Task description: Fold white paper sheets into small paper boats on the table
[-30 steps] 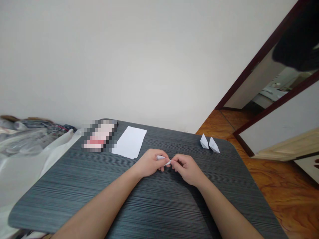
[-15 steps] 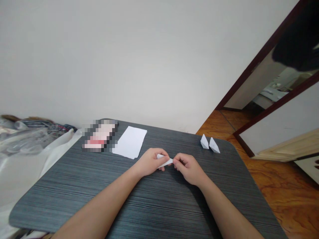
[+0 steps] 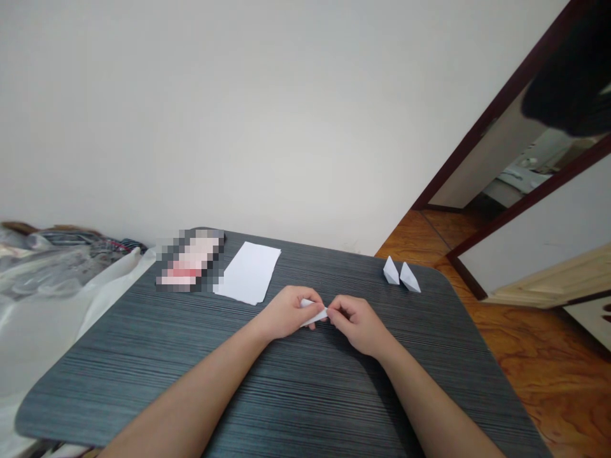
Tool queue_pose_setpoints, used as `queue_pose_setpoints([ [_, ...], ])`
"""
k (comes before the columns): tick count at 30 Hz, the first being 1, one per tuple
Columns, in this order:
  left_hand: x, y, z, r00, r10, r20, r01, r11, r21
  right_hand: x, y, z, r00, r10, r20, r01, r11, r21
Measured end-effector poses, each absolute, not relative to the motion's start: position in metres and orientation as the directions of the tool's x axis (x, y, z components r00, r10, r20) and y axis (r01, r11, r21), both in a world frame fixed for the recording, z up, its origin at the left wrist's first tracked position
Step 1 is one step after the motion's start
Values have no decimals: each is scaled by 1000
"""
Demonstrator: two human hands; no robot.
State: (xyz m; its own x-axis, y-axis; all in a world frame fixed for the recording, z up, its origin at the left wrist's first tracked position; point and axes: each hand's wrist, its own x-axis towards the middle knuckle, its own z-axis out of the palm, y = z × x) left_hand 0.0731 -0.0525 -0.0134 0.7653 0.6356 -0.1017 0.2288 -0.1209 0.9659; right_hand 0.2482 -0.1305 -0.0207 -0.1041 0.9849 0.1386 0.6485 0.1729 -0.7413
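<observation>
My left hand (image 3: pixel 286 313) and my right hand (image 3: pixel 359 323) meet over the middle of the dark striped table (image 3: pixel 143 356). Between them they pinch a small folded piece of white paper (image 3: pixel 315 312). The left hand's fingers curl round most of it, and the right hand's fingertips are pressed on its right tip. Only a narrow white sliver of the paper shows between the fingers. Both wrists rest low on the tabletop.
A stack of white paper sheets (image 3: pixel 249 272) lies at the back of the table beside a blurred-out flat object (image 3: pixel 191 261). Two small folded paper shapes (image 3: pixel 401 275) stand near the back right corner. Clothes and plastic (image 3: pixel 57 267) lie left; wooden floor (image 3: pixel 548 356) right.
The hands have stayed in place; the fingers shifted slightly on the paper, whose tip pulled a little to the right half a second ago and is now back closer in.
</observation>
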Motion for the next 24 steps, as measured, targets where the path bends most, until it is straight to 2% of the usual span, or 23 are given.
queue_pose_setpoints([
  [8,72,-52,-12,767,638,-71,219,-156,963,246,-131,-18,-115,981,156,630,194,-752],
  [15,72,-53,-7,744,659,-112,259,-130,957,250,-131,-17,-86,988,129,622,155,-767],
  [20,72,-51,-8,714,695,-89,265,-151,952,257,-133,-17,-28,993,111,585,106,-804],
  [24,72,-50,-13,702,701,-121,253,-87,964,259,-133,-20,14,996,88,528,67,-846],
])
